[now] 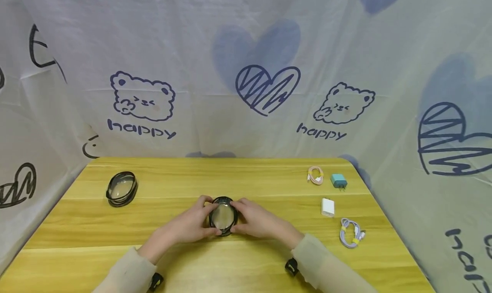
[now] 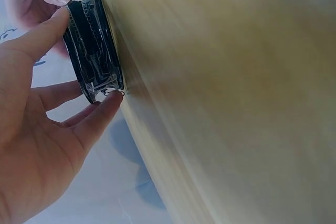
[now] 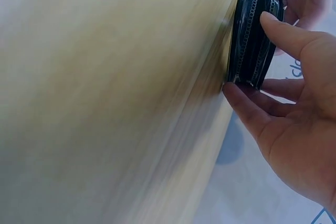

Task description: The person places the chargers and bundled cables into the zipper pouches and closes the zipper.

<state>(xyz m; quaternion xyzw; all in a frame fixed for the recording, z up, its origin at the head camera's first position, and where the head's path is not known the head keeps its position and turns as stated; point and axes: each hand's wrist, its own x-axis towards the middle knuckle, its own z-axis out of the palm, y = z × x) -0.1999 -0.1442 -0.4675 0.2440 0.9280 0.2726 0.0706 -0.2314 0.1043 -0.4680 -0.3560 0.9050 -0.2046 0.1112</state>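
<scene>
Both hands are closed around one round black case (image 1: 223,216) with a clear lid: it is gripped by the left hand (image 1: 192,224) on its left side and by the right hand (image 1: 257,222) on its right side. The case is resting on the wooden table (image 1: 246,267), near the middle. A second round case (image 1: 121,188) is seen far left, and chargers and coiled cables at the right.

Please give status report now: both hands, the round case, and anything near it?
Left hand and right hand both grip the round zippered case. Case sits flat on the wooden table. Nothing blocking; second case far left, chargers right.
</scene>
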